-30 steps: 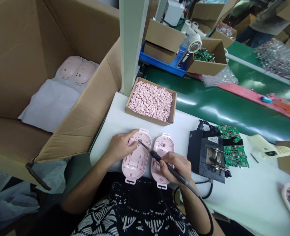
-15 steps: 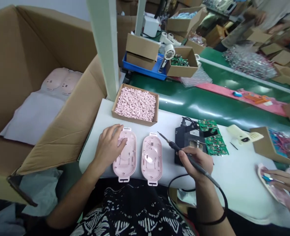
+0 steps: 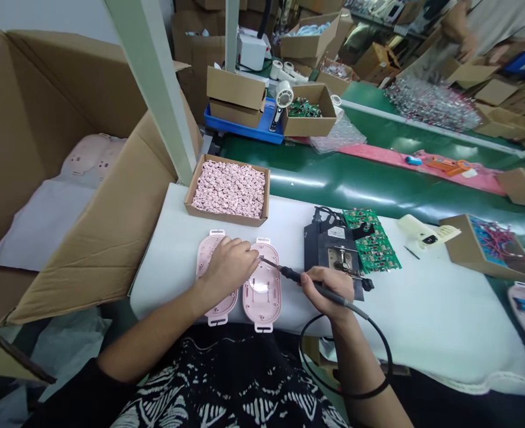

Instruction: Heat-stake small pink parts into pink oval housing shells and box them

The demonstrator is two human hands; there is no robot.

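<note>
My right hand (image 3: 330, 290) grips a soldering iron (image 3: 291, 273) by its dark handle. The iron's tip points left, at the upper part of the right pink plastic shell (image 3: 262, 303). My left hand (image 3: 232, 264) reaches over the left pink shell (image 3: 204, 249), covering much of it. Its fingers are closed together close to the iron's tip, and whatever they hold is hidden. Both shells lie side by side, inner faces up, with white loops at their ends. Right of them stands a black soldering iron stand (image 3: 322, 246) with a metal part on its front.
A carton of small pink parts (image 3: 231, 189) stands behind the shells. Green circuit boards (image 3: 373, 241) lie beside the stand. A large cardboard box (image 3: 97, 238) borders the left side. On the right are a cream casing (image 3: 427, 232) and a box of wires (image 3: 489, 246).
My left hand has moved right from the left shell to the top of the right shell, its fingers closing. The soldering iron has come left and down to the right shell. The view has shifted.
</note>
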